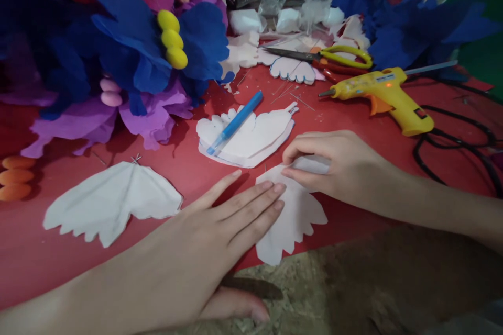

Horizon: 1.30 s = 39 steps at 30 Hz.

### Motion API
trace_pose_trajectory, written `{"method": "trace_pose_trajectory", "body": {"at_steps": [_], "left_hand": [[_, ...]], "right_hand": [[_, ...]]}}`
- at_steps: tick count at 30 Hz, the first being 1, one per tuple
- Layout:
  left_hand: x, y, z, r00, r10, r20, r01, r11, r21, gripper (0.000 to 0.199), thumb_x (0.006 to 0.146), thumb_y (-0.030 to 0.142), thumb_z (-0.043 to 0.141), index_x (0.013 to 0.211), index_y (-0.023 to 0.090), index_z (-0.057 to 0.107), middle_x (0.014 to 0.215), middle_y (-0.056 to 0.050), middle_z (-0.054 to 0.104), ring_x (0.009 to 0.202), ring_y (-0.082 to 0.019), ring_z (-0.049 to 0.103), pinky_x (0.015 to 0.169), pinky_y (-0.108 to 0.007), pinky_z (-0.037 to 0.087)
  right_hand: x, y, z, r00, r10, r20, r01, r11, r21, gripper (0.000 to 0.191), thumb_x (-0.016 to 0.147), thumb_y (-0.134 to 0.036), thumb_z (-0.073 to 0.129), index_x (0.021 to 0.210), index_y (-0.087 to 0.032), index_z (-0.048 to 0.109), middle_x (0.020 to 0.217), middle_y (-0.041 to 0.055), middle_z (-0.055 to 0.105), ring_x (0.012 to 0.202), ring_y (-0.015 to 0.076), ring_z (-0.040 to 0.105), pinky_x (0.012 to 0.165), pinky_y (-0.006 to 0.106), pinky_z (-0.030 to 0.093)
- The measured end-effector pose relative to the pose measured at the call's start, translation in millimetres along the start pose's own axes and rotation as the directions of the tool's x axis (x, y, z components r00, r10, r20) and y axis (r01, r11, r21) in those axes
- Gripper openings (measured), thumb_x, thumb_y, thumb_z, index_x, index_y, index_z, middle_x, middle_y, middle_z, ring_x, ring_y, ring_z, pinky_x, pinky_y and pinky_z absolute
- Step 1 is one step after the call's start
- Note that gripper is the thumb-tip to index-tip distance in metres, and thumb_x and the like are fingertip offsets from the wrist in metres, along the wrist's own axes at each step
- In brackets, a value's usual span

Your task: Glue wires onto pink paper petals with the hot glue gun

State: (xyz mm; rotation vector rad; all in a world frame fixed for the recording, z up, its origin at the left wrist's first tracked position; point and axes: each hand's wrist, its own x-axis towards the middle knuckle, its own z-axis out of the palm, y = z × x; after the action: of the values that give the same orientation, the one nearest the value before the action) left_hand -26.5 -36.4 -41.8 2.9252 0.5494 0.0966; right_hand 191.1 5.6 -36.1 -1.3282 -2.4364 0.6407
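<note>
A white scalloped paper cutout lies at the front edge of the red table. My left hand rests flat across its left side, fingers stretched out and thumb apart. My right hand pinches the cutout's upper edge between thumb and fingertips. A short thin wire end shows at the top of that cutout. Left of my hands lies a white wing-shaped piece with thin ribs and crossed wire ends at its top. Behind my hands, a blue pen lies on stacked white cutouts with blue outlines.
A yellow glue gun with a lit orange light lies at the right, its black cord looping nearby. Yellow-handled scissors lie behind. Blue and purple paper flowers crowd the back left. Orange egg-shaped pieces sit far left.
</note>
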Motion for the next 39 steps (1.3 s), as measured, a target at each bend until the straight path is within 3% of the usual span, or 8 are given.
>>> {"method": "trace_pose_trajectory", "body": {"at_steps": [5,12,16,20,27,30,35,39], "left_hand": [[-0.3,-2.7,2.2,0.998,-0.049,-0.027,0.049,0.999,0.01,0.078,0.08,0.068,0.035,0.133,0.011,0.04,0.139,-0.025,0.035,0.128,-0.039,0.034,0.098,-0.054,0.035],[-2.2,-2.5,-3.1,0.991,-0.07,-0.118,0.07,0.998,-0.001,0.062,0.089,0.053,0.032,0.135,0.011,0.033,0.142,-0.022,0.033,0.133,-0.034,0.028,0.103,-0.052,0.031],[-3.7,-2.0,-9.1,0.914,-0.296,-0.276,0.27,0.954,-0.129,0.039,0.093,0.028,0.033,0.127,0.01,0.039,0.128,-0.014,0.05,0.121,-0.022,0.044,0.1,-0.036,0.04],[0.3,-5.3,-12.1,0.824,-0.485,-0.293,0.39,0.86,-0.328,0.031,0.088,0.036,0.045,0.111,0.015,0.052,0.106,-0.007,0.063,0.097,-0.02,0.059,0.086,-0.032,0.05],[13.0,-2.0,-14.8,0.762,-0.606,-0.229,0.352,0.683,-0.64,0.018,0.079,0.028,0.056,0.069,0.018,0.068,0.068,0.001,0.068,0.065,-0.013,0.062,0.064,-0.024,0.053],[15.4,0.1,-15.9,0.746,-0.648,-0.152,0.355,0.581,-0.732,0.021,0.079,0.021,0.052,0.066,0.018,0.068,0.064,0.004,0.069,0.057,-0.01,0.061,0.055,-0.019,0.05],[18.7,-2.6,-18.7,0.733,-0.674,-0.089,0.364,0.5,-0.786,0.017,0.077,0.021,0.054,0.07,0.019,0.069,0.068,0.004,0.072,0.062,-0.011,0.065,0.059,-0.018,0.052],[26.2,-7.0,-21.9,0.71,-0.702,-0.052,0.383,0.447,-0.808,0.015,0.074,0.025,0.059,0.069,0.019,0.071,0.069,0.005,0.073,0.063,-0.011,0.065,0.058,-0.017,0.051]], "right_hand": [[-0.6,-0.7,0.5,1.0,0.028,0.009,-0.028,0.999,0.019,0.011,0.076,-0.022,0.054,0.068,-0.018,0.06,0.068,-0.0024,0.063,0.061,0.0086,0.053,0.058,0.021,0.037],[-1.5,0.6,0.4,0.997,0.067,0.032,-0.069,0.996,0.054,0.01,0.076,-0.024,0.054,0.071,-0.018,0.061,0.074,-0.0013,0.065,0.066,0.01,0.057,0.061,0.022,0.039],[-0.3,-2.6,-1.8,0.995,0.086,0.057,-0.093,0.986,0.139,0.01,0.076,-0.022,0.055,0.069,-0.018,0.06,0.069,-0.0018,0.065,0.064,0.0096,0.057,0.058,0.021,0.04],[-4.9,-11.4,-6.7,0.996,-0.062,-0.058,0.074,0.97,0.233,0.009,0.079,-0.02,0.055,0.071,-0.017,0.059,0.069,-0.0028,0.065,0.062,0.0071,0.057,0.058,0.018,0.041],[-13.1,-20.9,-7.9,0.97,-0.172,-0.174,0.207,0.954,0.215,0.008,0.081,-0.022,0.054,0.075,-0.018,0.058,0.072,-0.0003,0.063,0.067,0.0087,0.058,0.061,0.02,0.044],[-10.0,-18.8,-5.7,0.959,-0.136,-0.249,0.185,0.965,0.187,0.022,0.073,-0.031,0.063,0.091,-0.018,0.06,0.094,0.0055,0.062,0.088,0.0153,0.056,0.072,0.027,0.046],[-4.7,-17.6,-5.7,0.998,0.046,0.03,-0.054,0.918,0.393,0.013,0.075,-0.03,0.057,0.078,-0.018,0.061,0.083,0.0021,0.061,0.077,0.0124,0.056,0.069,0.025,0.044],[-6.3,-21.0,-6.0,0.99,0.094,0.104,-0.135,0.837,0.53,0.011,0.076,-0.026,0.055,0.072,-0.016,0.056,0.068,-0.002,0.055,0.063,0.0073,0.05,0.056,0.019,0.04]]}}
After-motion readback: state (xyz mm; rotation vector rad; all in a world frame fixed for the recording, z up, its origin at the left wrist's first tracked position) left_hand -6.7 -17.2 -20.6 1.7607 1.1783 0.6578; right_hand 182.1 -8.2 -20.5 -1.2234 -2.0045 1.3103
